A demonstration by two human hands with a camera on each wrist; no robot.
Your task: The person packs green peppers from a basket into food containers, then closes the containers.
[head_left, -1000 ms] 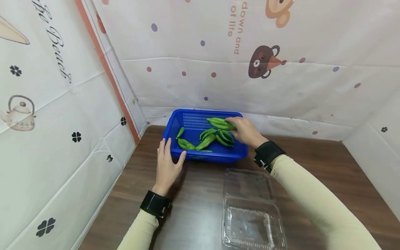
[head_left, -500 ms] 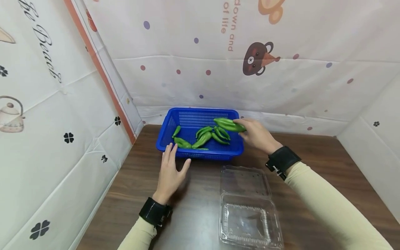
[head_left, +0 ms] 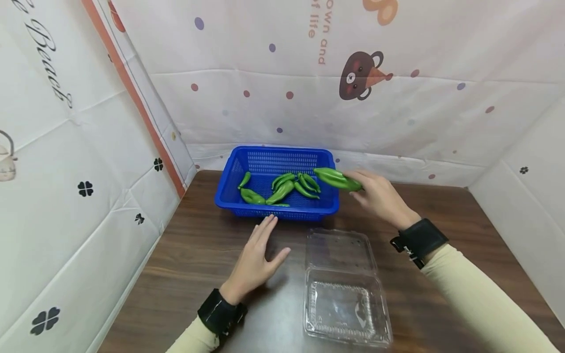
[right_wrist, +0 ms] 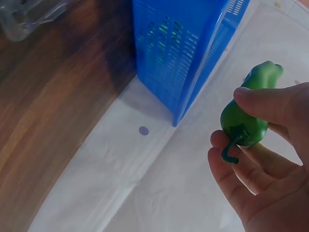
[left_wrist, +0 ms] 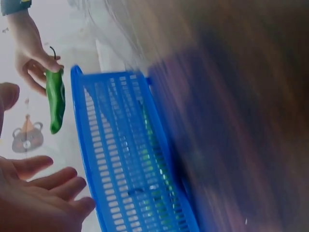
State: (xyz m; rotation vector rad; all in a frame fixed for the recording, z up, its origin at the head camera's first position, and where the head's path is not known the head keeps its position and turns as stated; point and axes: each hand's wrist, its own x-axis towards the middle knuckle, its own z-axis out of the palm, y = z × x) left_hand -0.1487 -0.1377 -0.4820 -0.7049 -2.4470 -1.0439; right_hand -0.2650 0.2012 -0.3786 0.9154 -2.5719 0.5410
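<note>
On the printed backdrop behind the counter [head_left: 198, 255] the words "own and" and "of life" can be read in orange beside a brown bear figure, and on the left-hand sheet a black script fragment reads "Beac". The green pepper [head_left: 337, 179] is long, glossy and tapering, with a thin dark curled stem that shows in the right wrist view. The right hand [head_left: 377, 196] pinches it at the stem end, thumb on top and fingers [right_wrist: 251, 169] curled beneath, so that the body of the pepper points away from the fingertips and hangs in the air over the near right corner of the blue basket [head_left: 229, 191]. The right forearm reaches forward in a pale sleeve with a black wrist strap. The left hand [head_left: 258, 260] lies palm down on the counter, its fingers [head_left: 265, 230] straight and slightly spread, holding nothing; their tips lie just short of the basket's front wall. More green peppers [head_left: 282, 189] lie inside the basket beyond those fingertips. A clear plastic clamshell box [head_left: 346, 294] stands open on the counter just to the thumb side of the left hand.
</note>
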